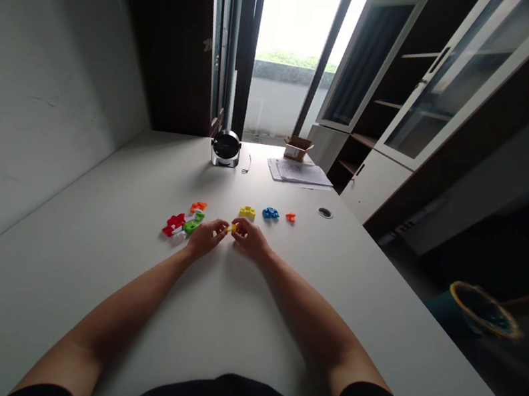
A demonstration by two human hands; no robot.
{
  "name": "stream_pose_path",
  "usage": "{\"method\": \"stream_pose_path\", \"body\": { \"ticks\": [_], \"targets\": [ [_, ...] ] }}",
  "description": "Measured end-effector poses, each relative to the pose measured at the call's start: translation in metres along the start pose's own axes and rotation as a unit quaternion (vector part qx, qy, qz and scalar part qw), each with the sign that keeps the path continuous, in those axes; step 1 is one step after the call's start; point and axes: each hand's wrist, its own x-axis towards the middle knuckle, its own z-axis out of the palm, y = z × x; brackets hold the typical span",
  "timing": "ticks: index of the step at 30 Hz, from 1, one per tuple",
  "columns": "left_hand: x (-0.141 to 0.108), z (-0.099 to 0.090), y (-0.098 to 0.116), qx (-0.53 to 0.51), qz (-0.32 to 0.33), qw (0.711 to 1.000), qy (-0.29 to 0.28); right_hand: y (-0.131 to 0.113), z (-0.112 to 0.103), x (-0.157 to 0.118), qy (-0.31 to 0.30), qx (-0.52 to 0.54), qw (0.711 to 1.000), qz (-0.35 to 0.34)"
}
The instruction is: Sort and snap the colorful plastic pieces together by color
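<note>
A small yellow plastic piece [232, 228] is pinched between my left hand [208, 236] and my right hand [248, 236], just above the white table. The fingers of both hands are closed on it and partly cover it, so its exact shape is hard to make out. Left of my left hand lies a loose group of red pieces [176, 220], green pieces [190, 227], an orange piece [199, 206] and some white ones [178, 236]. Beyond my right hand, a yellow piece [247, 211], a blue piece [271, 213] and a smaller orange piece [290, 217] form a row.
On the far part of the white table [134, 311] stand a round black device [226, 148], papers [300, 173] and an open cardboard box [297, 149]. A cable hole [325, 213] is near the right edge. A bin [484, 309] is on the floor at right.
</note>
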Motion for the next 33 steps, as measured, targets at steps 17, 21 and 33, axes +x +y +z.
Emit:
{"method": "stream_pose_path", "body": {
  "ticks": [17,21,33],
  "targets": [
    [0.0,-0.001,0.004,-0.023,-0.003,1.0,0.004,-0.011,-0.009,-0.002,-0.03,0.047,0.998,0.015],
    [0.0,-0.001,0.005,-0.013,-0.007,1.0,0.015,-0.009,-0.011,0.0,-0.032,0.043,0.998,0.02],
    [0.001,0.001,0.003,-0.014,-0.006,0.999,0.031,-0.002,-0.008,0.003,0.036,0.039,0.999,0.012]
  ]
}}
